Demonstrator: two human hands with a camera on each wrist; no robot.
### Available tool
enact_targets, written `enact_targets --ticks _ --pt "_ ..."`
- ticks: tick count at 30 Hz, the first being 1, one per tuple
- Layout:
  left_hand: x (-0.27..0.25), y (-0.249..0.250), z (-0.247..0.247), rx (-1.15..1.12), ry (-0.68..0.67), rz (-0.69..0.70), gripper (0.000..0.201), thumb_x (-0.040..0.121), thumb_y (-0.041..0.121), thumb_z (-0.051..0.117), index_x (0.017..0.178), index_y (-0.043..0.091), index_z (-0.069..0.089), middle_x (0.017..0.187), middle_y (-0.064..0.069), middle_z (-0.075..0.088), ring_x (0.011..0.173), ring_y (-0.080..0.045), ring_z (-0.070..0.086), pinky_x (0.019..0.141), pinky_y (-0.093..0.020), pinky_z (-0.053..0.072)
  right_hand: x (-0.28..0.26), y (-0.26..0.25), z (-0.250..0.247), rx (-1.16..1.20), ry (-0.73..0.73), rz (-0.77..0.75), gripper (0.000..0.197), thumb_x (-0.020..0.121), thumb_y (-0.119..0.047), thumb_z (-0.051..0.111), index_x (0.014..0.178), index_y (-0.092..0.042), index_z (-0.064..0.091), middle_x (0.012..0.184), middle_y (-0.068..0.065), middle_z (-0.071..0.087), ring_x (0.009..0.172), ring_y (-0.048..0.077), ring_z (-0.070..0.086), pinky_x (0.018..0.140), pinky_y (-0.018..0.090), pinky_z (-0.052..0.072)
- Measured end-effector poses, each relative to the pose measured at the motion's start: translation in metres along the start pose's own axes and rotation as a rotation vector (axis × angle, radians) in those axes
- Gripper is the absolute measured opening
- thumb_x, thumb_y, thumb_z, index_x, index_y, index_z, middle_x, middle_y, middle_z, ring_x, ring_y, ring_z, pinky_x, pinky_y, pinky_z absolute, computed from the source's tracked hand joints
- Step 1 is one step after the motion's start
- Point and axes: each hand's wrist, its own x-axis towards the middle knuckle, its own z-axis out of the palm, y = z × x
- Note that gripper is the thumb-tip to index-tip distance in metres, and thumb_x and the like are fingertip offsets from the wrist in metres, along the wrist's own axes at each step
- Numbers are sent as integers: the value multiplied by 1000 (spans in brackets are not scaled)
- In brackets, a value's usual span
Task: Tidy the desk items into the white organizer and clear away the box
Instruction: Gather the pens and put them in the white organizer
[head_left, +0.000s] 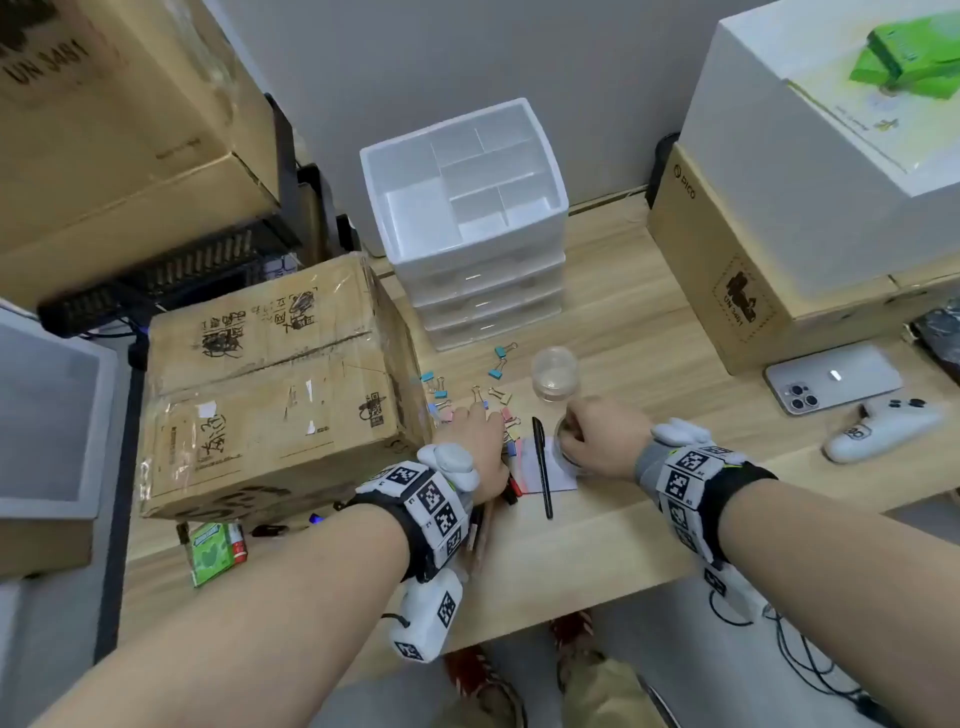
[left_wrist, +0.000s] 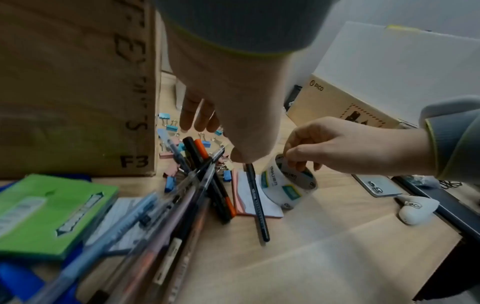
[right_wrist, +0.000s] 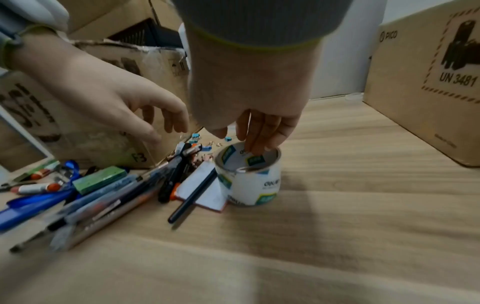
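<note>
The tape roll (right_wrist: 248, 176) stands on its flat side on the desk (right_wrist: 337, 205), just beside a small notepad (right_wrist: 205, 185) with a black pen (right_wrist: 192, 195) lying across it; the right hand (right_wrist: 249, 107) reaches down into its core, fingers (right_wrist: 262, 131) hooked over the rim, so it appears to be gripping the roll by its wall; a firm pinch of inner and outer wall should carry it straight up, and lifting clear before swinging should keep the pen from being dragged along. The left hand (head_left: 475, 441) hovers with fingers spread and relaxed over the scattered binder clips (head_left: 496, 374), holding nothing; it could gather those while the right hand travels. The white organizer (head_left: 467, 208) stands further back on the desk, its top compartments bare; a wide one looks the better fit for the roll. Pens (left_wrist: 197, 185) lie heaped against the cardboard box (head_left: 270, 384) at the left, which should go last.
</note>
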Motion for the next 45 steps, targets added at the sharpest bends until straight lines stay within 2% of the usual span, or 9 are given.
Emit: enact_targets --ticks 8,16,22,28,31,33,38,41,45 --pt "12 -6 28 -105 -101 -89 39 89 19 54 125 8 43 122 -14 45 95 -28 54 68 -36 42 2 5 13 -101 -75 -27 14 85 -45 54 80 -33 51 83 -9 57 76 19 55 62 28 41" --pt "19 -14 49 -108 -135 -152 28 97 9 48 124 4 42 117 -17 54 91 -28 63 63 -34 40 13 -8 27 -165 -4 -95 30 88 -48 51 78 -20 51 74 1 62 71 27 60 60 32 47" --pt "24 -15 56 -196 -87 -219 25 96 7 52 119 6 43 115 -16 55 57 -15 36 48 -29 27 20 -23 41 -255 -15 -219 25 91 -43 48 83 -19 51 75 4 65 70 32 61 66 37 53" --pt "20 -16 51 -224 -86 -215 26 95 8 54 119 6 45 122 -15 50 89 -28 63 64 -35 42 22 -19 39 -293 -28 -208 13 90 -28 48 87 -16 51 78 6 66 69 33 60 61 36 50" --pt "21 -15 51 -206 -66 -212 27 94 5 54 120 3 46 111 -13 58 68 -19 54 55 -30 37 21 -12 35 -299 -30 -210 8 91 -22 47 91 -16 51 83 7 67 75 34 61 58 32 37" --pt "22 -12 52 -195 -42 -251 26 94 1 52 119 3 48 86 -8 58 53 -13 36 46 -28 25 20 -9 31 -313 -7 -197 9 91 -23 46 91 -16 53 83 8 67 77 34 62 60 32 38" --pt "26 -12 54 -258 -60 -298 26 96 2 50 121 1 47 65 1 34 51 -10 31 45 -25 21 20 -13 27 -314 29 -200 16 91 -29 47 86 -15 52 73 7 65 63 33 59 59 34 48" --pt "25 -18 53 -342 -78 -279 31 94 12 56 122 2 48 67 3 29 68 -17 45 61 -26 36 17 -21 30 -330 45 -250 11 90 -25 50 85 -15 52 67 6 64 52 31 50 52 31 43" --pt "20 -23 51 -399 -59 -252 36 91 20 62 122 5 54 67 6 28 83 -20 46 73 -30 38 18 -28 35 -353 12 -271 13 92 -28 47 89 -16 51 72 6 65 57 32 58 54 34 49"
